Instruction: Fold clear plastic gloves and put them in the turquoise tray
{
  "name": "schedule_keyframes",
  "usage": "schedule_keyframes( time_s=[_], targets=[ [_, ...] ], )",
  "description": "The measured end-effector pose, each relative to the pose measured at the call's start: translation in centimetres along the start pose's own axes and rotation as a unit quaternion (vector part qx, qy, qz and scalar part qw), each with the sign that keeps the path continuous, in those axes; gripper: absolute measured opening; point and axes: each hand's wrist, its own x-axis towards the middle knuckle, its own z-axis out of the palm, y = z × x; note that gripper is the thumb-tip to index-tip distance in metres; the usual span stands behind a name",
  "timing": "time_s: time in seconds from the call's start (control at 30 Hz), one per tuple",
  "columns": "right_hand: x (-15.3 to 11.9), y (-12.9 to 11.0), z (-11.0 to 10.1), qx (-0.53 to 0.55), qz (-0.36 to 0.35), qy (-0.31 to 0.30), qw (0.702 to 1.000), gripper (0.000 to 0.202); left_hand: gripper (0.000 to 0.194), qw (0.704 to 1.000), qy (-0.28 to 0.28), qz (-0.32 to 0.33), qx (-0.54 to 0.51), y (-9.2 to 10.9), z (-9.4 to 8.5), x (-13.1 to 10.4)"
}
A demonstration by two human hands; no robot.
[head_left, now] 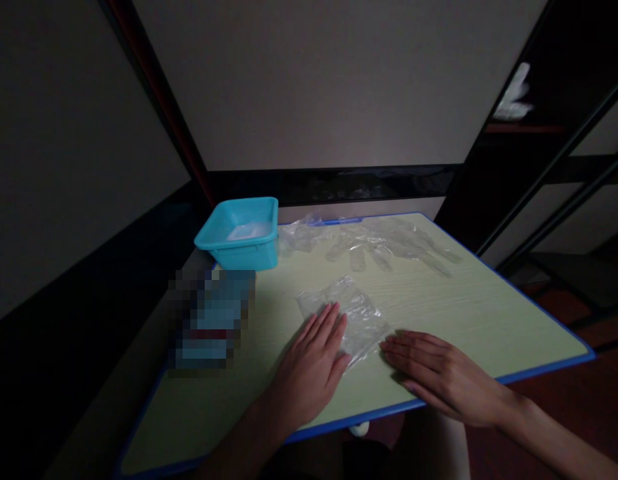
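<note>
A folded sheet of clear plastic (pixel 361 320) lies flat on the pale table, roughly square and wrinkled. My left hand (pixel 311 367) rests on its left part, palm down, fingers stretched out and nothing gripped. At the sheet's lower right corner, my right hand (pixel 433 373) lies flat on the table with its fingers extended close together, the fingertips at the plastic's edge. Behind them, more thin clear plastic (pixel 383 241), crumpled and with finger-like strips, is spread along the far side of the table.
A turquoise basin (pixel 249 255) with something whitish inside stands at the table's far left corner. In front of it lies a blurred-out flat bluish object (pixel 216 320). The table (pixel 503 320) has a blue rim, with a panel wall (pixel 333 87) behind it.
</note>
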Motion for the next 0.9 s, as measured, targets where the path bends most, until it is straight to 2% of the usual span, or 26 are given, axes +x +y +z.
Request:
schedule_keyframes(
  time_s=[0.23, 0.63, 0.77, 0.9],
  targets=[
    [0.0, 0.2, -0.1, 0.002, 0.014, -0.005, 1.0, 0.035, 0.05, 0.999, -0.022, 0.017, 0.027, -0.1, 0.3, 0.2],
    [-0.3, 0.7, -0.5, 0.038, 0.062, -0.017, 0.997, 0.036, 0.048, 0.999, -0.022, 0.023, 0.02, -0.2, 0.2, -0.2],
    [0.4, 0.9, -0.7, 0.04, 0.061, 0.016, 0.997, 0.027, 0.049, 0.999, -0.023, 0.02, 0.019, -0.2, 0.2, -0.2],
    [3.1, 0.7, -0.6, 0.071, 0.095, 0.078, 0.99, 0.027, 0.049, 0.999, -0.022, 0.022, 0.018, -0.3, 0.3, -0.2]
  ],
)
